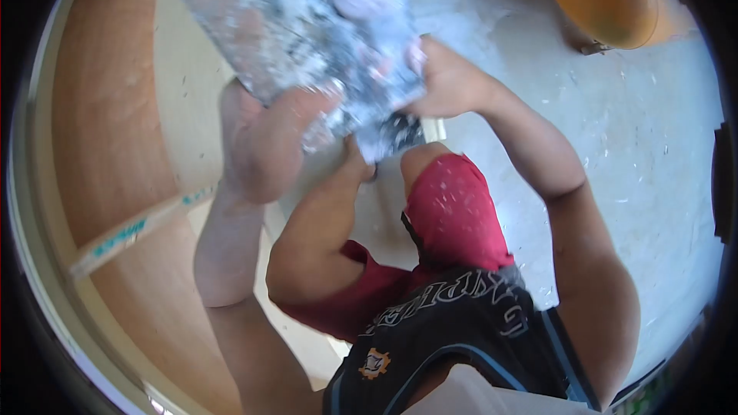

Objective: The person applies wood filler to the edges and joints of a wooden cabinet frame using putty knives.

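A crinkled, see-through plastic bag point(284, 23) with pale and bluish patches fills the top middle, smeared by motion. My left hand point(265, 134) is closed on its lower left edge, and my right hand point(446, 81) grips its lower right edge. A pale, rounded shape shows at the bag's upper right; I cannot make out what it is. Below the bag, between my hands, a dark and bluish flat piece point(388, 137) is partly covered by it. My fingers are mostly blurred or hidden by the plastic.
An orange-yellow rounded container point(603, 0) stands on the pale grey floor point(615, 154) at upper right. Wooden panels point(108, 92) line the left side, crossed by a strip point(138, 227) with green lettering. My bent knees in red shorts point(457, 207) are just below the bag.
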{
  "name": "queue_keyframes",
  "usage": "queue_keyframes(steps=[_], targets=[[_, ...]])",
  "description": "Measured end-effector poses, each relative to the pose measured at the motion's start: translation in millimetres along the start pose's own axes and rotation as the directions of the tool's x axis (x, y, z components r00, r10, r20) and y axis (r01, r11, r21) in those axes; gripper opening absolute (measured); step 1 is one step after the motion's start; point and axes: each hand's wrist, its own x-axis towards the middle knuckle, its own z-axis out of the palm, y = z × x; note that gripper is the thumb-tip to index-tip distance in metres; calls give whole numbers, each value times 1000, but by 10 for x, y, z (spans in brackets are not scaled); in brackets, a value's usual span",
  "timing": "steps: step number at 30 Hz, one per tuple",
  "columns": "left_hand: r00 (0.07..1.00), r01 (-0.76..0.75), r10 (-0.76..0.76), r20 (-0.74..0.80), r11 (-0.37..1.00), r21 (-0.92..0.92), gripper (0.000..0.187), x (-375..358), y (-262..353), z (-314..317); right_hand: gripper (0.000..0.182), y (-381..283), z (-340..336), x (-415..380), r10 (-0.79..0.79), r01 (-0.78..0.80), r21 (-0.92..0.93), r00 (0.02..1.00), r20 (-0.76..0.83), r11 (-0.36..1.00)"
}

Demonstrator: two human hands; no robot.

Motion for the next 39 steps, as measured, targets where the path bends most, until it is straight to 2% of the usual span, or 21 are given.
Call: queue_keyframes(steps=[1,2,4,6,7,8,11,14,15,18,19,22,23,24,25,26,27,31,33,37,39], targets=[[918,363,-396,-25,863,-352,25,9,-131,-74,26,140,-77,-111,421,-419,54,907,-30,907],[684,613,-719,120,478,-629,26,-35,-264,-146,25,211,-83,-226,768,-757,140,639,-39,638],[752,527,-641,154,445,-724,28,-341,-776,-116,18,137,-14,-348,861,-722,470,420,-285,508],[739,346,-674,9,368,-863,33,149,-852,11,16,-28,-477,-187,837,-645,534,412,-360,547],[733,348,-680,40,323,-880,38,196,-981,80,15,-76,-507,-187,834,-568,610,372,-408,552],[755,356,-651,80,304,-884,38,297,-1005,218,15,-128,-565,-203,827,-562,608,338,-450,560],[770,199,-638,14,220,-955,34,482,-1038,411,9,-166,-553,103,828,-499,661,357,-432,560],[785,250,-617,64,219,-943,35,576,-1136,509,10,-233,-573,261,786,-532,599,241,-569,598],[779,82,-625,-38,162,-983,26,706,-1040,601,10,-264,-606,281,774,-531,589,236,-588,609],[844,174,-536,38,205,-963,25,713,-1202,550,11,-342,-648,375,710,-578,491,239,-662,652],[860,142,-511,14,212,-967,25,637,-1213,807,11,-317,-684,120,668,-632,387,289,-686,671],[917,163,-392,81,181,-970,26,619,-1360,702,13,-371,-701,247,638,-762,178,362,-680,623],[973,82,-227,-48,531,-843,22,581,-1472,680,14,-385,-699,294,638,-813,62,404,-655,579],[993,-57,-16,-115,795,-604,21,546,-1581,655,14,-388,-680,339,630,-818,59,392,-670,572],[994,-66,-3,-109,785,-616,21,529,-1691,629,16,-386,-662,387,607,-833,-80,461,-647,548],[963,-252,184,-196,871,-422,18,612,-1610,405,18,-541,-678,540,592,-824,-202,530,-607,530],[886,-441,387,-257,873,-208,15,651,-1641,427,20,-554,-693,540,566,-803,-313,584,-582,508],[865,-466,402,-301,865,-185,13,698,-1734,520,22,-592,-640,545,513,-756,-472,654,-556,453],[855,-460,443,-270,888,1,13,690,-1762,507,29,-632,-572,575,532,-773,-463,634,-561,434],[859,-434,377,-347,895,-102,24,659,-1776,627,24,-646,-441,597,589,-765,-507,636,-498,397],[864,-380,375,-336,923,51,20,591,-1734,652,22,-578,-317,593,527,-603,-526,792,-307,600]])
